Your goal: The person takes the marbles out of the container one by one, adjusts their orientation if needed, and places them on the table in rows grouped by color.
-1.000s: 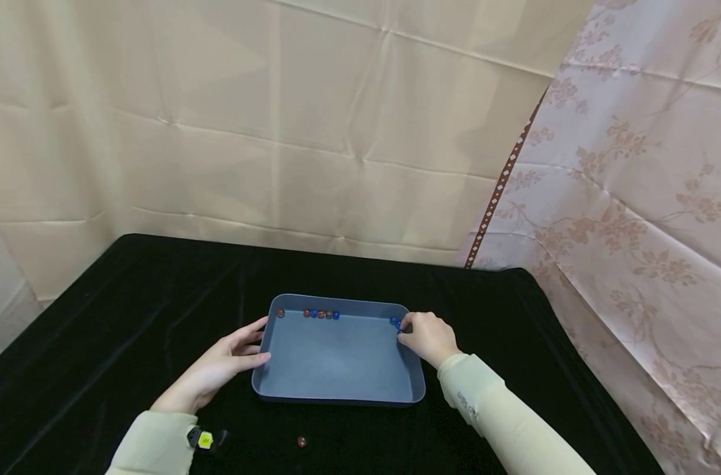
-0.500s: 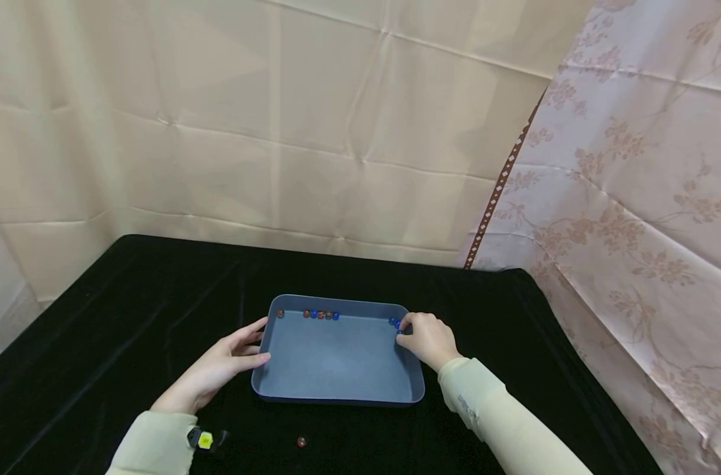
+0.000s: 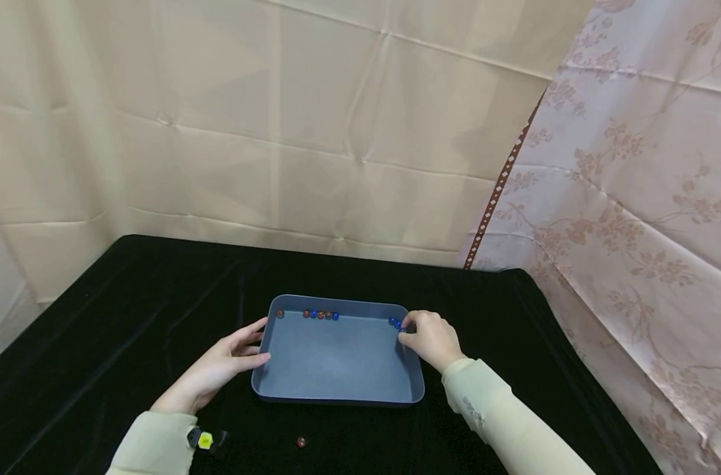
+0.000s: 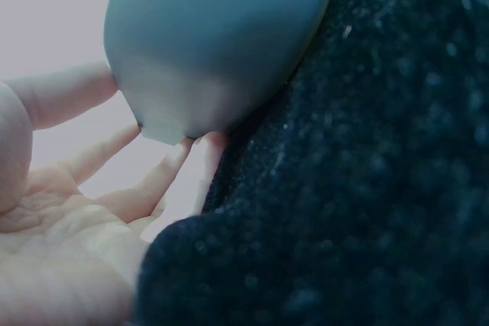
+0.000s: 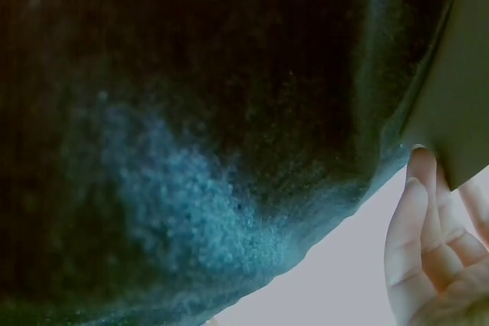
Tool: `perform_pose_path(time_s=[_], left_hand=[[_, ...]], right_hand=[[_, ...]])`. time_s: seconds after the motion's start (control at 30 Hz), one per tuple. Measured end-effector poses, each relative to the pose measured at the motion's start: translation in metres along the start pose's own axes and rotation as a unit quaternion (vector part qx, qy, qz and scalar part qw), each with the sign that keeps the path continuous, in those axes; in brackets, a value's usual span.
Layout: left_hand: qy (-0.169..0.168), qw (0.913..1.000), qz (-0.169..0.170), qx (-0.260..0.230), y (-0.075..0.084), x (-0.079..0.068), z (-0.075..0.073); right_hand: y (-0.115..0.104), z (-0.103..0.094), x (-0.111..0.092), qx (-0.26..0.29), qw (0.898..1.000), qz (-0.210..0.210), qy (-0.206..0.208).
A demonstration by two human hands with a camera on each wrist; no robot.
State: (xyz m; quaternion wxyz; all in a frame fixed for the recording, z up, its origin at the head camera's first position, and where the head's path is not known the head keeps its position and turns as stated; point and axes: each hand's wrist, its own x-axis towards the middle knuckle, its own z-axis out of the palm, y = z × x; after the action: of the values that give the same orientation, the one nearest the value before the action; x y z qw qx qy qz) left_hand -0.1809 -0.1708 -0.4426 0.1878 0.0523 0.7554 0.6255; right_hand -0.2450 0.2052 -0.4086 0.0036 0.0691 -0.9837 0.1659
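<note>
Tons of room over the middle of the tray [image 3: 336,363], lower center of the head view, so a hand fits from above. Marbles [image 3: 321,315] clutter its top edge, left hand [image 3: 218,363] blocks its left side, right hand [image 3: 429,338] its upper right corner. Loose marble [image 3: 301,442] on the desk [image 3: 128,316], bottom center.

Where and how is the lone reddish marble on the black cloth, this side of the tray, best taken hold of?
Probably by a pinch across opposite sides of the reddish marble at its widest, coming from above: it looks round, with no handle, and lies on the black cloth apart from the tray.
</note>
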Motion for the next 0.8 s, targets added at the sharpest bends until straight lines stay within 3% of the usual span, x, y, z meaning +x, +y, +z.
perform_pose_path(time_s=[0.57,0.8], left_hand=[[-0.001,1.0,-0.002,-0.003,0.002,0.0,0.001],[-0.002,1.0,0.002,0.003,0.001,0.0,-0.001]], right_hand=[[-0.001,-0.017,-0.005,-0.006,1.0,-0.013,0.013],[-0.005,-0.02,-0.008,0.023,1.0,-0.008,0.015]])
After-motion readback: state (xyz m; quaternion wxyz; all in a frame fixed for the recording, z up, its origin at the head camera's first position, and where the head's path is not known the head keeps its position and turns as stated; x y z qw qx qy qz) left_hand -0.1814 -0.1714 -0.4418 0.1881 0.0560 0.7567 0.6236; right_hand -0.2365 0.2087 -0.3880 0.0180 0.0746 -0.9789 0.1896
